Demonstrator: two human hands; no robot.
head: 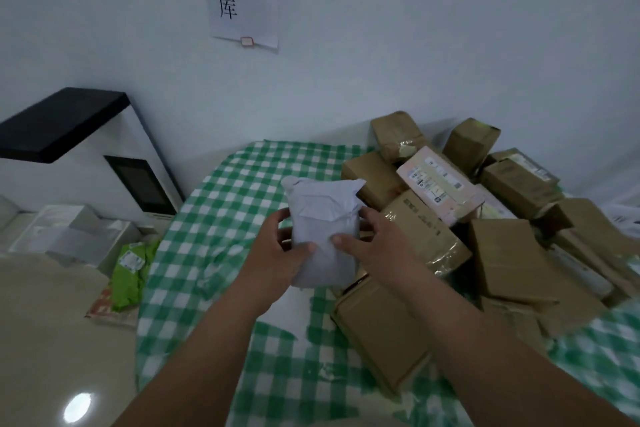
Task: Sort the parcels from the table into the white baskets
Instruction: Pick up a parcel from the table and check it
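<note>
**Grey parcel lifted, basket next**

The person holds a grey soft parcel [323, 232] between both hands, above the surface [214, 253] with its green-and-white checked cloth. The left hand [280, 246] grips the parcel's left edge, thumb across its front; the right hand [370, 239] grips the right edge, thumb likewise on the front. So the pick looks done and the carry is the step in hand.

The next move probably calls for a swing to the left, where white baskets [69, 232] appear to stand on the floor beyond the surface's edge; they are blurred, so which one suits this parcel cannot be told. A green parcel [131, 270] lies near them.

The grey parcel is a plastic mailer bag, wrinkled, with a loose flap folded at its top. It likely gives under the fingers, so a firm hold on both sides seems wise. Brown cardboard boxes [450, 225] remain heaped to the right.
</note>
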